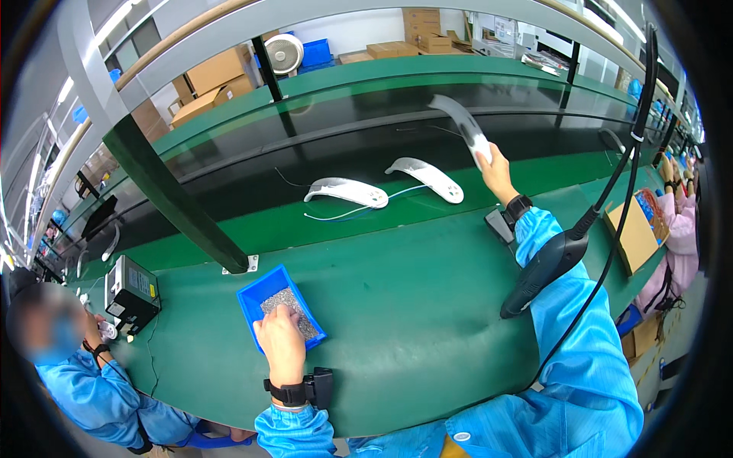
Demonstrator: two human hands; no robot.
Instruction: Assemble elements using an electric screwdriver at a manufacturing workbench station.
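My left hand [280,336] reaches into a blue bin [249,304] filled with small grey metal pieces [284,298] that look like screws. Its fingers are bent together among them; what they pinch is hidden. My right hand [498,177], farther out to the right, grips the near end of a long, curved white plastic shell [463,126], raised over the far edge of the bench and blurred at its tip. Two similar white shells, one at left [347,191] and one at right [427,179], lie beyond the bench's middle, with thin wires beside them.
A black handheld power screwdriver [546,271] hangs on a cable beside my right forearm. A dark post [179,197] stands left of the bin. Past it are a black box-shaped device [131,294] and a seated co-worker [84,382]. An open carton [634,233] sits at right.
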